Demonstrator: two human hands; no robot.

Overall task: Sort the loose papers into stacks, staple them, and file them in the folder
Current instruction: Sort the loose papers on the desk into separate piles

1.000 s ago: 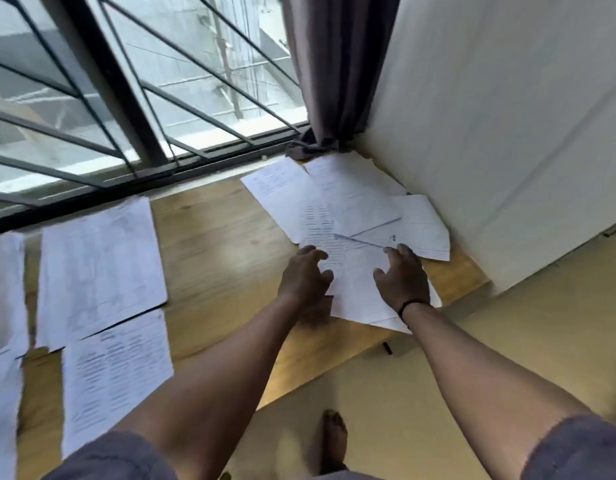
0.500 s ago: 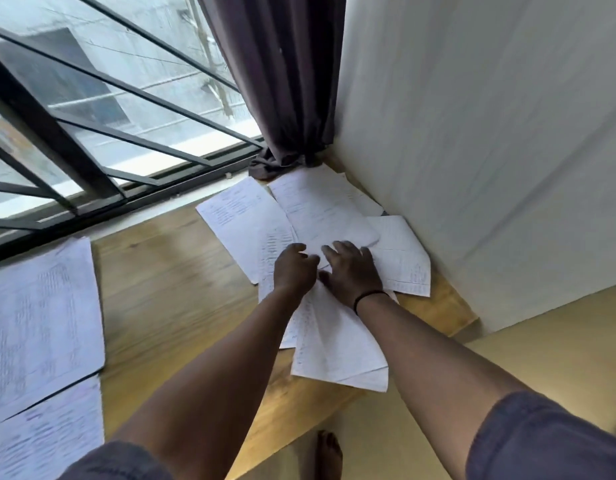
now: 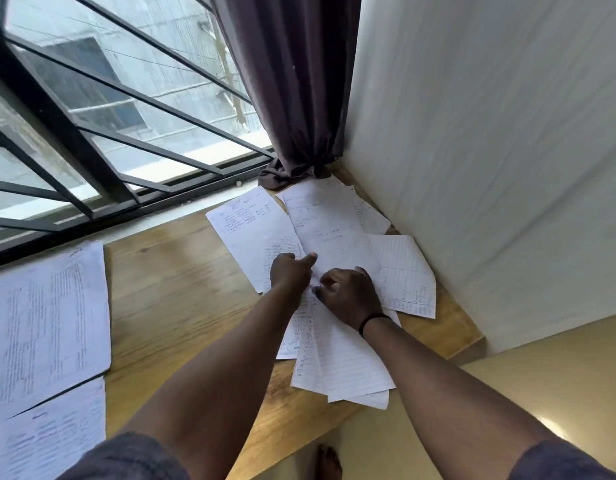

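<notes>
Loose handwritten papers [image 3: 334, 230] lie fanned and overlapping at the far right corner of the wooden table [image 3: 182, 289]. Several lined sheets [image 3: 348, 368] from the same pile hang over the front edge. My left hand [image 3: 291, 271] rests on the pile's left side with its index finger stretched onto the top sheet and the other fingers curled; its thumb is hidden. Just to its right, my right hand [image 3: 348, 292], with a black band on the wrist, has its fingers curled on the sheets, gripping them.
Two separate printed paper stacks lie at the table's left, one farther back [image 3: 47, 323] and one at the front [image 3: 50, 441]. A dark curtain [image 3: 292, 98] bunches in the corner. A white wall [image 3: 490, 168] bounds the right, a barred window [image 3: 92, 133] the back. A bare foot [image 3: 329, 462] shows below.
Both hands have moved deeper onto the pile and closer together. The lined sheets have slid toward me over the table's front edge. The view has shifted right.
</notes>
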